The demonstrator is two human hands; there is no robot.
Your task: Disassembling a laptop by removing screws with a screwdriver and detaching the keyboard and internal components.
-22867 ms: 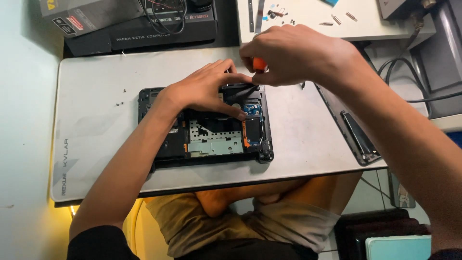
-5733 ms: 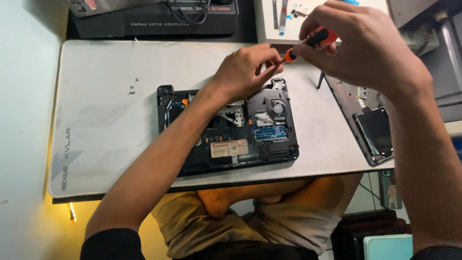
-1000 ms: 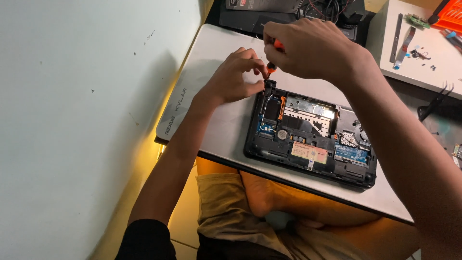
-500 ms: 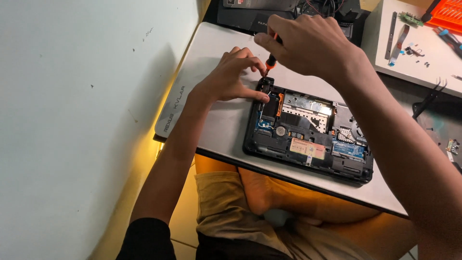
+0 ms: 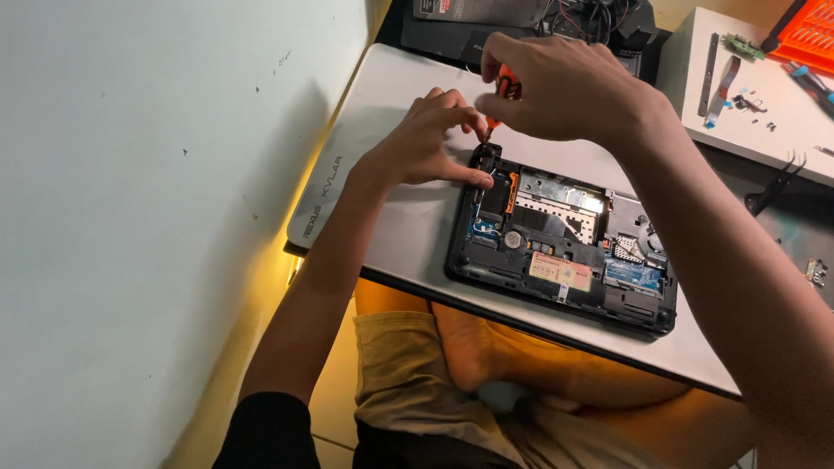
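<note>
An opened black laptop base (image 5: 565,252) lies on a pale grey mat (image 5: 391,217), its circuit boards and fan exposed. My right hand (image 5: 565,87) grips an orange-handled screwdriver (image 5: 506,85), tip pointing down at the laptop's far left corner. My left hand (image 5: 430,139) rests beside that corner, fingers pinched close to the screwdriver tip, index finger pressing on the chassis edge.
A white wall runs along the left. Black equipment with cables (image 5: 530,22) sits beyond the mat. A white surface (image 5: 756,95) at upper right carries small parts, strips and an orange tray (image 5: 804,35). My folded legs are below the table edge.
The view has shifted slightly. My hands stay at the laptop's far left corner; the left fingers have drawn in closer around the screwdriver tip.
</note>
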